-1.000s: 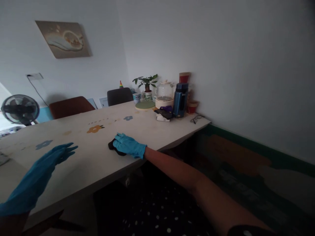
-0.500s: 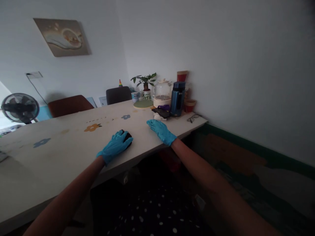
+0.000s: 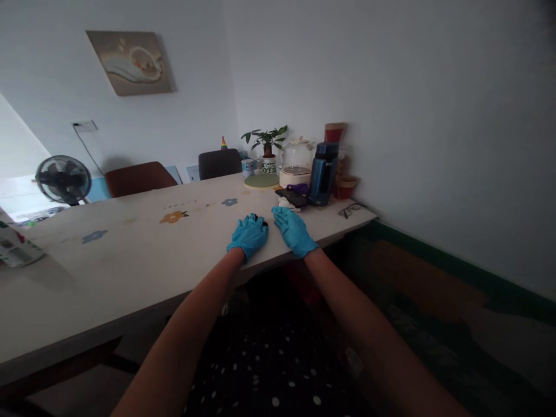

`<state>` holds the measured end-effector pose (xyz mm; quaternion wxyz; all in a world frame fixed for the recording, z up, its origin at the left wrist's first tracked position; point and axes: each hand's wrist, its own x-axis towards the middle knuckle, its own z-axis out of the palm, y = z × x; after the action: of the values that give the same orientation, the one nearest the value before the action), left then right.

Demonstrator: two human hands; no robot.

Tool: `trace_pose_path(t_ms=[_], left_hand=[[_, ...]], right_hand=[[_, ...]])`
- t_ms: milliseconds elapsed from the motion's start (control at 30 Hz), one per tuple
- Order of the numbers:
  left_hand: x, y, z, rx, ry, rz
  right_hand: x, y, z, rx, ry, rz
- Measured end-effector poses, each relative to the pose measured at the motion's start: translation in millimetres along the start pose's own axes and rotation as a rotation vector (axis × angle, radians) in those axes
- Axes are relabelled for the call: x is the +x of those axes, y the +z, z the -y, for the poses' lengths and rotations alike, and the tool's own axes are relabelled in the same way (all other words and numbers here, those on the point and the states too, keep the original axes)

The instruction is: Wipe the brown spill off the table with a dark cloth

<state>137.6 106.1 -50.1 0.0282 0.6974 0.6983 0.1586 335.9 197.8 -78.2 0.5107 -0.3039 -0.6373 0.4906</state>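
Note:
My left hand (image 3: 248, 236), in a blue glove, curls over a small black object (image 3: 265, 223) pressed to the white tabletop (image 3: 143, 260). Most of that object is hidden under the fingers, so its kind is unclear. Close by on the right, my right hand (image 3: 294, 231), also gloved in blue, rests on the table near its front edge. Its fingers are stretched out and I see nothing held in it. Just beyond its fingertips are a small white item (image 3: 284, 202) and a flat dark item (image 3: 293, 197).
Toward the back right stand a blue bottle (image 3: 323, 175), a glass kettle (image 3: 297, 156), a potted plant (image 3: 269, 164), a green round mat (image 3: 261, 181) and red pots (image 3: 346, 187). Glasses (image 3: 351, 210) lie at the right end. A white canister (image 3: 18, 248) stands far left.
My left hand has slid right with the black object, close to my right hand. The right hand stays nearly in place. The view has turned a little left, showing more of the canister.

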Motion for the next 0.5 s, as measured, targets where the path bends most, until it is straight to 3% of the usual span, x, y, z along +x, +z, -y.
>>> trace_pose_path(t_ms=[133,233,500], left_hand=[[-20,-19.1,15,0.013,-0.032,0.019],[-47,-42.5,40,0.020,-0.090,0.041],[-155,-126.0,160,0.122,-0.455,0.055]], right_hand=[[-1,10,3,0.204,0.132,-0.037],[0,16,4,0.311,0.200,-0.063],[4,10,5,0.415,0.275,-0.082]])
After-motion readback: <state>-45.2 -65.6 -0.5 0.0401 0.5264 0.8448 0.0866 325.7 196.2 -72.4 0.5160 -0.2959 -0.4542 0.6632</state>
